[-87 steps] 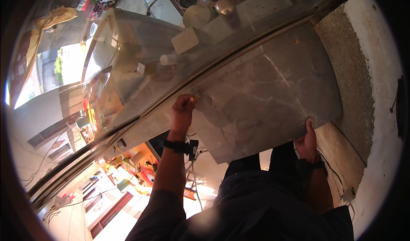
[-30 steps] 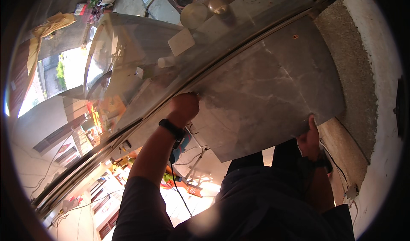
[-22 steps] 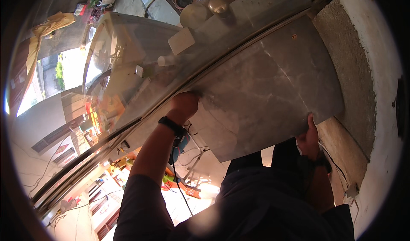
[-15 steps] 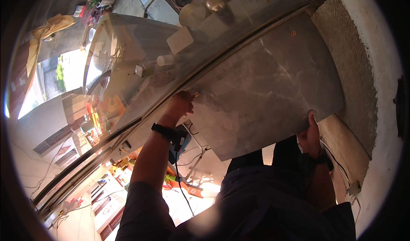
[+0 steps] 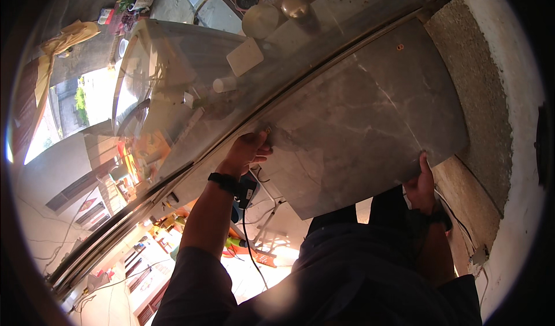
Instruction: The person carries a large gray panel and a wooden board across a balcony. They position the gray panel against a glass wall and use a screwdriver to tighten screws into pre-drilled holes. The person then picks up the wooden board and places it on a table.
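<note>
You are holding a large grey marbled tile (image 5: 370, 118) up against the metal frame rail (image 5: 324, 66), your left hand (image 5: 247, 151) curled in a closed grip on its upper left edge by the rail, your right hand (image 5: 422, 178) clamped on its lower right corner near the rough wall (image 5: 480, 83). This looks like the positioning step. Next, keep both grips firm and line the tile's long edge up flush with the rail.

rough wall (image 5: 480, 95) crowds slab (image 5: 358, 118) right; left open.
</note>
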The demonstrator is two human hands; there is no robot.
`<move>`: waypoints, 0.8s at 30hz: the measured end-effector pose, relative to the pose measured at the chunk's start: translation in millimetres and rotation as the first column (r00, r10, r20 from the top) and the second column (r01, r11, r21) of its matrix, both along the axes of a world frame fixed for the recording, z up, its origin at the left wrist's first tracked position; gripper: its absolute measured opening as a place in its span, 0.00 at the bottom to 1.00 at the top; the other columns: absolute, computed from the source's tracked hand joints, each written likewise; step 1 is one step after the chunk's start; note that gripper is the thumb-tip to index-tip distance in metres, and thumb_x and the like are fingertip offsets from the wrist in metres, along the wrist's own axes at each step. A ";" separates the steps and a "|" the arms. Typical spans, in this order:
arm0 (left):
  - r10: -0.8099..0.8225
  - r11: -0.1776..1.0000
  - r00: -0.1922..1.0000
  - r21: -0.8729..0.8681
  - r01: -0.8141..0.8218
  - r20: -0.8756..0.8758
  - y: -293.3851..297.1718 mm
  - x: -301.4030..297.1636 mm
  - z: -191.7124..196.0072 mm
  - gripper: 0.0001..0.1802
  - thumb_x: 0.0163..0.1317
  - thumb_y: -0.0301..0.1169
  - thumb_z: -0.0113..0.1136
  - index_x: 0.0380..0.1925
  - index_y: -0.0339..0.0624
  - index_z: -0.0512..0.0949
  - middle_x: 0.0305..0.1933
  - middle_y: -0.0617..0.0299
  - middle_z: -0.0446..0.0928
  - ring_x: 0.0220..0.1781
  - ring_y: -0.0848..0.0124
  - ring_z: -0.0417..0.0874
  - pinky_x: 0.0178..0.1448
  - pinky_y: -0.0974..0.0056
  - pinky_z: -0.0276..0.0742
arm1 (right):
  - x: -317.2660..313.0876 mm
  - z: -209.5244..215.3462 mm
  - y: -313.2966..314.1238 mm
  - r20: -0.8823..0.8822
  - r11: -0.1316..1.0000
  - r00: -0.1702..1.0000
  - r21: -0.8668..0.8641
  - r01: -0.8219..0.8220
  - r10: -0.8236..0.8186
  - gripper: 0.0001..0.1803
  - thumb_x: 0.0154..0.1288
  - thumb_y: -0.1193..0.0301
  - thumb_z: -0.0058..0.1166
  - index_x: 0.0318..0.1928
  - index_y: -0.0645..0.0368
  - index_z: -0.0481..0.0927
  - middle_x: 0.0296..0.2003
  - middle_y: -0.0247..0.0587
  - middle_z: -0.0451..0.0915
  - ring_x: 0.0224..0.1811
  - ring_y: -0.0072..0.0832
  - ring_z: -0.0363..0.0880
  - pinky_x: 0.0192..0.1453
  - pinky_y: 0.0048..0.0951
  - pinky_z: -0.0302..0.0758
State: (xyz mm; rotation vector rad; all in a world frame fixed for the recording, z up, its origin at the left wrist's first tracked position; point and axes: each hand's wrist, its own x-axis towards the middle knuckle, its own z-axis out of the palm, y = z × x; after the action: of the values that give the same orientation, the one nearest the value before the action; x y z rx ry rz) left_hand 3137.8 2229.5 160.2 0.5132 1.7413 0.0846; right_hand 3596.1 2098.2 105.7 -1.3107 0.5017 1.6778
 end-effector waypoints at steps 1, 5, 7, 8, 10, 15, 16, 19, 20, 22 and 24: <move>0.002 1.000 1.000 -0.002 -0.002 0.008 -1.1 -2.4 -1.5 0.25 0.66 0.51 0.59 0.43 0.37 0.76 0.36 0.55 0.81 0.38 0.66 0.85 0.43 0.60 0.80 | 0.3 -0.8 -0.7 -0.016 1.000 1.000 0.007 -0.002 0.002 0.29 0.71 0.49 0.49 0.62 0.55 0.70 0.58 0.37 0.77 0.59 0.34 0.74 0.63 0.41 0.70; 0.011 0.999 1.000 0.032 -0.010 -0.015 1.7 0.9 -7.1 0.22 0.65 0.48 0.61 0.39 0.38 0.77 0.30 0.57 0.81 0.31 0.68 0.84 0.35 0.64 0.81 | 1.8 -0.8 -1.7 -0.025 1.000 1.000 0.009 0.001 -0.001 0.29 0.71 0.49 0.49 0.62 0.54 0.71 0.57 0.36 0.77 0.59 0.34 0.74 0.63 0.42 0.70; 0.012 0.999 1.000 0.051 -0.011 -0.027 2.1 2.3 -6.5 0.20 0.65 0.47 0.62 0.35 0.38 0.77 0.27 0.58 0.80 0.27 0.69 0.84 0.31 0.66 0.81 | 1.1 1.1 -0.6 -0.020 1.000 1.000 -0.001 0.009 -0.009 0.28 0.71 0.49 0.49 0.62 0.55 0.71 0.57 0.36 0.77 0.59 0.34 0.74 0.64 0.42 0.70; 0.001 0.999 0.999 0.054 0.001 -0.034 2.1 0.1 -8.7 0.20 0.64 0.46 0.63 0.35 0.38 0.77 0.26 0.58 0.80 0.25 0.70 0.83 0.29 0.66 0.80 | 0.7 1.8 0.0 -0.026 1.000 1.000 -0.006 0.013 -0.013 0.28 0.71 0.49 0.50 0.62 0.55 0.71 0.57 0.36 0.77 0.59 0.35 0.74 0.64 0.42 0.69; -0.024 0.998 0.999 0.060 0.027 -0.048 4.4 -3.4 -12.7 0.18 0.63 0.44 0.64 0.33 0.38 0.77 0.25 0.58 0.80 0.23 0.70 0.83 0.26 0.68 0.79 | 0.5 0.3 -1.1 -0.035 1.000 0.999 0.001 0.015 -0.015 0.28 0.71 0.50 0.50 0.62 0.55 0.71 0.58 0.37 0.77 0.60 0.35 0.73 0.64 0.42 0.69; 0.039 0.998 0.997 0.046 -0.036 -0.067 1.6 -0.7 -13.2 0.18 0.62 0.42 0.65 0.34 0.37 0.77 0.26 0.57 0.81 0.23 0.70 0.83 0.26 0.68 0.79 | 2.1 -2.3 -4.9 -0.069 0.999 0.997 0.036 0.020 -0.017 0.30 0.70 0.50 0.52 0.64 0.55 0.69 0.60 0.38 0.74 0.62 0.36 0.72 0.65 0.42 0.69; 0.048 0.998 0.997 0.051 -0.045 -0.065 0.9 -2.4 -13.4 0.17 0.62 0.42 0.66 0.34 0.37 0.77 0.26 0.58 0.81 0.24 0.70 0.83 0.27 0.68 0.79 | 2.3 -2.9 -4.9 -0.070 0.999 0.997 0.034 0.025 -0.023 0.30 0.70 0.50 0.52 0.64 0.55 0.68 0.61 0.38 0.74 0.62 0.36 0.71 0.65 0.43 0.69; 0.039 0.994 0.999 0.100 -0.036 -0.033 -0.5 -4.7 -14.1 0.19 0.63 0.44 0.64 0.35 0.38 0.77 0.27 0.58 0.81 0.27 0.70 0.84 0.31 0.67 0.80 | 2.9 -6.1 -7.2 -0.062 0.999 0.998 0.023 0.030 -0.028 0.32 0.70 0.50 0.52 0.65 0.55 0.67 0.63 0.38 0.72 0.63 0.37 0.69 0.66 0.43 0.68; 0.053 0.995 0.998 0.083 -0.050 -0.030 -2.0 -3.9 -13.4 0.19 0.64 0.45 0.63 0.36 0.38 0.77 0.28 0.58 0.82 0.29 0.69 0.84 0.33 0.66 0.81 | 3.3 -6.5 -8.2 -0.050 1.000 0.998 0.018 0.025 -0.024 0.32 0.70 0.50 0.52 0.65 0.55 0.67 0.63 0.39 0.71 0.64 0.37 0.69 0.66 0.44 0.68; 0.083 0.995 0.996 0.051 -0.081 -0.026 -4.7 -3.4 -9.7 0.19 0.66 0.46 0.60 0.38 0.39 0.78 0.30 0.57 0.82 0.32 0.68 0.85 0.37 0.65 0.82 | 3.6 -2.7 -6.2 -0.026 1.000 0.999 0.003 0.019 -0.019 0.32 0.70 0.50 0.52 0.66 0.56 0.66 0.63 0.40 0.71 0.64 0.38 0.69 0.66 0.44 0.68; 0.174 0.978 0.984 0.117 -0.170 -0.029 -13.5 -3.2 -6.0 0.20 0.67 0.47 0.58 0.37 0.39 0.77 0.30 0.58 0.82 0.32 0.68 0.85 0.36 0.66 0.81 | 1.5 4.5 0.0 0.002 1.000 1.000 -0.016 0.014 -0.014 0.32 0.70 0.50 0.52 0.66 0.56 0.66 0.63 0.41 0.71 0.63 0.38 0.69 0.67 0.44 0.67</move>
State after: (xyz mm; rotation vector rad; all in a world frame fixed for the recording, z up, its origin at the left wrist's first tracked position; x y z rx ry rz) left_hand 3134.7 2216.1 154.2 0.4484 1.8241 0.3003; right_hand 3597.6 2098.3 110.2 -1.3168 0.5228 1.6646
